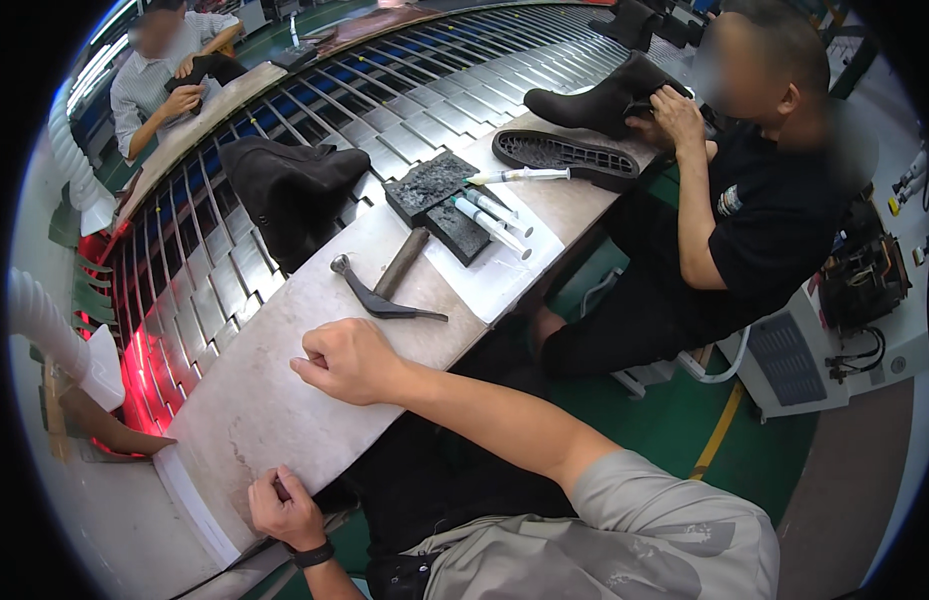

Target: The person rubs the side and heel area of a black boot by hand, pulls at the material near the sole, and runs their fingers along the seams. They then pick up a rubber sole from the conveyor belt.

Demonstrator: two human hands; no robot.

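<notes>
Worn pale bench (254, 420) under both hands: left hand (284, 512) clenched on its near edge, right hand (349, 362) fisted, holding nothing. Just beyond right hand, hammer (389, 285). Farther, glue syringes (494, 222), black pads (436, 195), black boot (289, 190) on slatted conveyor (424, 95). Farthest, shoe sole (564, 158) by seated co-worker; green floor (674, 425) to right.

Green floor (774, 440) with a yellow line (719, 430). Long pale workbench (264, 400) along a slatted metal conveyor (404, 95); red glow at its near-left end. White machine cabinet (794, 360) beyond the bench's right edge.
</notes>
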